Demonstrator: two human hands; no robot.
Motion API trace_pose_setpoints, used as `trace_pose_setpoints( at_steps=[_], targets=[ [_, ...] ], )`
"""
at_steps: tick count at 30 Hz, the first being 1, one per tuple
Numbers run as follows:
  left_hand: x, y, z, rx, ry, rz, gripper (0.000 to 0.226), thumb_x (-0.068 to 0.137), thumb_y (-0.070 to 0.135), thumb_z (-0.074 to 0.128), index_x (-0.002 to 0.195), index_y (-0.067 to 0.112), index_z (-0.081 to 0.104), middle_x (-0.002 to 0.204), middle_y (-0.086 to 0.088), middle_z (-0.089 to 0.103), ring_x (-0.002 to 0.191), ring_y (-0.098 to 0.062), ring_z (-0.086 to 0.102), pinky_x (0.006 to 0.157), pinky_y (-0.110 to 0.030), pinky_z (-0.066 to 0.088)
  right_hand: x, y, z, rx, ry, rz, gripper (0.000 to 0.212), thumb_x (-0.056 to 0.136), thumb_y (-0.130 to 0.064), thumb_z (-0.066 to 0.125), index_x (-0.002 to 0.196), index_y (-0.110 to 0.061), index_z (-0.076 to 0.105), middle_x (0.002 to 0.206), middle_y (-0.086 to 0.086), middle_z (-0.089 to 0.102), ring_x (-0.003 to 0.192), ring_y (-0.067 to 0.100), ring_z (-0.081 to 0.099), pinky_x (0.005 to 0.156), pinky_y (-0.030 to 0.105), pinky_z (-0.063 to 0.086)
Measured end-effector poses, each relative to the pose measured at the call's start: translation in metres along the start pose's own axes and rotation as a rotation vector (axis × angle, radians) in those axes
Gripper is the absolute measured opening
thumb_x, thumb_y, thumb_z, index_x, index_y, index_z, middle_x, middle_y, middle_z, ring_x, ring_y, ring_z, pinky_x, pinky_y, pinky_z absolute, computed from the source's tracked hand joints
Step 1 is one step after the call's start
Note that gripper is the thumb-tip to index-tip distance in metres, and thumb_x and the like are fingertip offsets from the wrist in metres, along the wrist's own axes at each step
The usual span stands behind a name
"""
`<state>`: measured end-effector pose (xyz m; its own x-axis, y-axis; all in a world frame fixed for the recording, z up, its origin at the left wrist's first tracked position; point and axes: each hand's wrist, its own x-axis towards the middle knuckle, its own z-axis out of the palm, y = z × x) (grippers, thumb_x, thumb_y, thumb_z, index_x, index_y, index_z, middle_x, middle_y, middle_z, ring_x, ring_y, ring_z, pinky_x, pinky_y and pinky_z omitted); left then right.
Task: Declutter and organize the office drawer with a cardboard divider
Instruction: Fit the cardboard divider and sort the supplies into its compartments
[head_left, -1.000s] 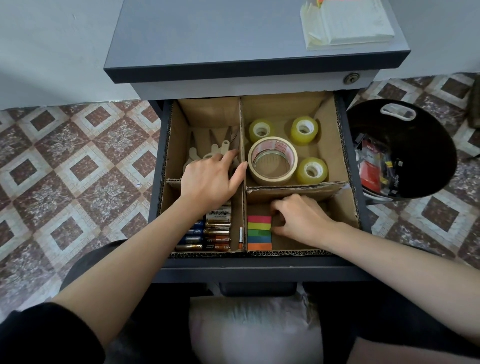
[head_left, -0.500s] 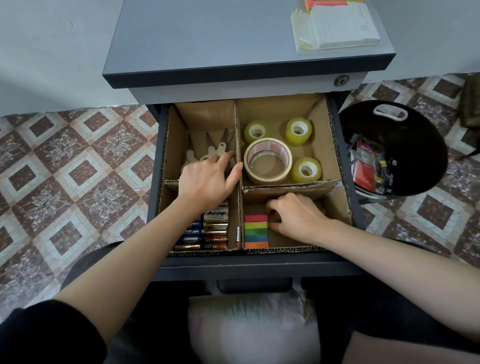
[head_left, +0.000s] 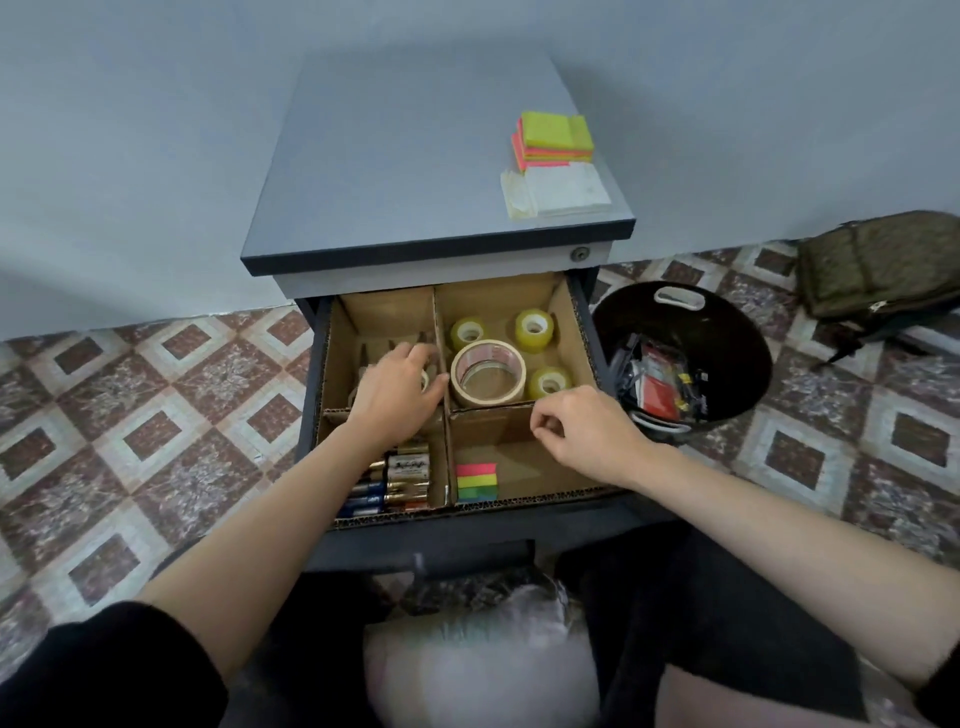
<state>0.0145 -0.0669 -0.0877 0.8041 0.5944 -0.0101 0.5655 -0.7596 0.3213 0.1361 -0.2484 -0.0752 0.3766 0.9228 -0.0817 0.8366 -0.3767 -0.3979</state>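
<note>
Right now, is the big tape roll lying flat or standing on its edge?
Lying flat: the big tape roll shows its round hole facing up, in the back right compartment.

- Cardboard divider (head_left: 488, 426): brown corrugated board, matt, with rough fluted cut edges
- Large tape roll (head_left: 483, 399): beige, paper-like outer band and a clear glossy inside
- Small tape rolls (head_left: 534, 328): yellowish clear plastic, glossy
- Batteries (head_left: 408, 467): shiny metallic casings
- Sticky flags (head_left: 476, 482): smooth neon strips
- Cabinet top (head_left: 415, 171): smooth matt grey laminate
- Lock (head_left: 579, 254): dull metal
- Bin (head_left: 727, 332): smooth black plastic
- Backpack (head_left: 878, 265): olive woven cloth
- Floor tiles (head_left: 156, 415): mottled stone look, faint sheen
- Sticky note pads (head_left: 553, 137): matt neon paper
</note>
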Motion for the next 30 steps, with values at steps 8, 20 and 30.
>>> trace_pose_setpoints(
  at_steps=[8, 20, 30],
  targets=[
    [0.021, 0.049, -0.040, -0.097, 0.128, 0.147, 0.021, 0.092, 0.029, 0.055, 0.104, 0.017, 0.067, 0.105, 0.003, 0.060, 0.094, -0.012, 0.054, 0.083, -0.030, 0.045, 0.009, 0.011, -0.051, 0.120, 0.219, 0.067, 0.014, 0.089, -0.016, 0.057, 0.091, -0.013, 0.070, 0.079, -0.001, 0.066, 0.073, 0.010, 0.057, 0.067, 0.022, 0.045],
    [0.106, 0.085, -0.080, -0.137, 0.162, 0.139, 0.027, 0.091, 0.028, 0.057, 0.114, 0.015, 0.063, 0.118, -0.002, 0.060, 0.106, -0.015, 0.054, 0.088, -0.024, 0.041, 0.050, 0.064, -0.114, 0.223, 0.408, 0.207, 0.010, 0.088, -0.020, 0.060, 0.088, -0.016, 0.069, 0.084, -0.001, 0.069, 0.078, 0.011, 0.060, 0.070, 0.022, 0.044],
    [0.163, 0.096, -0.077, -0.133, -0.076, 0.202, 0.087, 0.076, 0.041, 0.074, 0.143, 0.018, 0.025, 0.136, -0.001, 0.048, 0.123, -0.022, 0.047, 0.099, -0.032, 0.040, 0.133, 0.073, -0.160, 0.105, 0.268, 0.086, 0.053, 0.078, -0.041, 0.071, 0.121, -0.017, 0.054, 0.132, -0.002, 0.052, 0.122, 0.019, 0.046, 0.097, 0.033, 0.039]
  ],
)
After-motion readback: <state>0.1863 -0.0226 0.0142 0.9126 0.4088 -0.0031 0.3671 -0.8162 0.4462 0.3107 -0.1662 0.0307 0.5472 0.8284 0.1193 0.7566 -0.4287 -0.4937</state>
